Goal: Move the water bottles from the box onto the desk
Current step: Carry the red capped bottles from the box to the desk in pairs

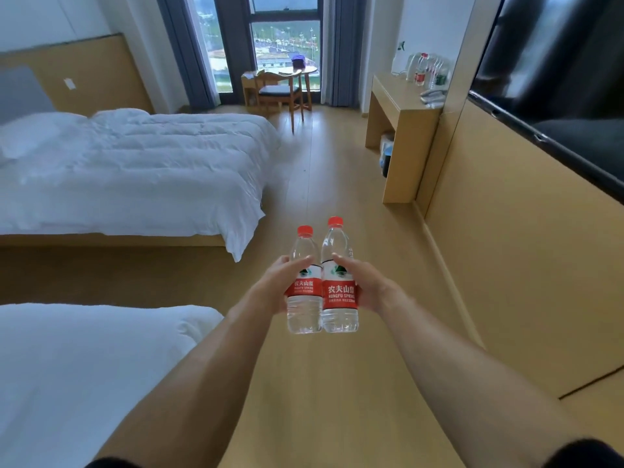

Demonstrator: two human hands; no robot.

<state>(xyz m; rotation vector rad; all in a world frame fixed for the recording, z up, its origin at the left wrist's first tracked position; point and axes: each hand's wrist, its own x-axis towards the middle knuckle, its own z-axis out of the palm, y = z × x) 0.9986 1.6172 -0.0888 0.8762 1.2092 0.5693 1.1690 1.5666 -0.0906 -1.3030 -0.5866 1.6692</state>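
Water bottles, 2 of them with red caps and red labels, are held upright side by side in the air over the wooden floor (337, 170), their sides touching. The left hand (277, 285) wraps its fingers around the left bottle (304, 282) at the label, thumb lying across the front, and the right hand (366, 285) grips the right bottle (339, 275) the same way, slightly higher. Both bare forearms reach straight forward from the lower corners of the view and converge at the bottles. The desk (401, 109) stands well ahead against the right wall, and a cluster of more bottles (427, 70) stands at its far back edge, with a telephone (432, 96) near its right edge. An open strip of floor runs from the hands to the desk, bounded on the left by the white bed (141, 170) and on the right by the wooden wall panel (506, 231). A second bed (84, 366) lies at lower left. A chair (280, 92) and a round table (304, 70) stand by the window.
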